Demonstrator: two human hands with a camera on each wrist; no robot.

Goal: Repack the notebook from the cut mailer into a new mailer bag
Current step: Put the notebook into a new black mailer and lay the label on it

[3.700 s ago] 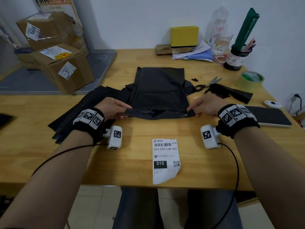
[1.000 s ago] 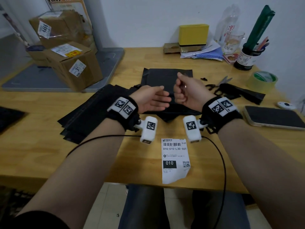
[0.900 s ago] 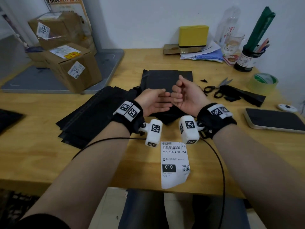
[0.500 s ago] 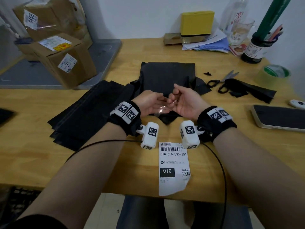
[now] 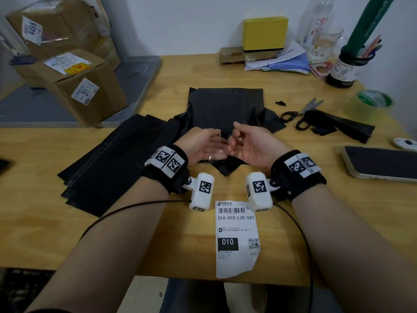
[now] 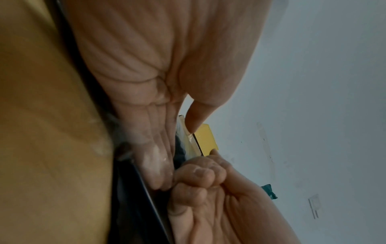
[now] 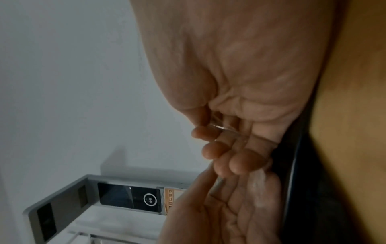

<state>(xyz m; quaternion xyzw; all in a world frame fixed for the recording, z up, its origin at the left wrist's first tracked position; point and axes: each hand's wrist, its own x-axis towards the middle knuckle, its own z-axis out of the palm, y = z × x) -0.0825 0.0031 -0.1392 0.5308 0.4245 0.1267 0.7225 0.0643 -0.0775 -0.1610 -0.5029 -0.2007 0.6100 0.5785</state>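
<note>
Both hands have come up off the black mailer bag [image 5: 225, 105], which lies flat on the bench [image 5: 45, 154]. My right hand [image 5: 250, 143] has its grip pinching a clear strip [image 5: 217, 152], and my left hand [image 5: 204, 144] is spread beside it, palm up. I can't see the notebook; I reckon it's inside. That looks like the seal liner, so closing the flap comes next.
</note>
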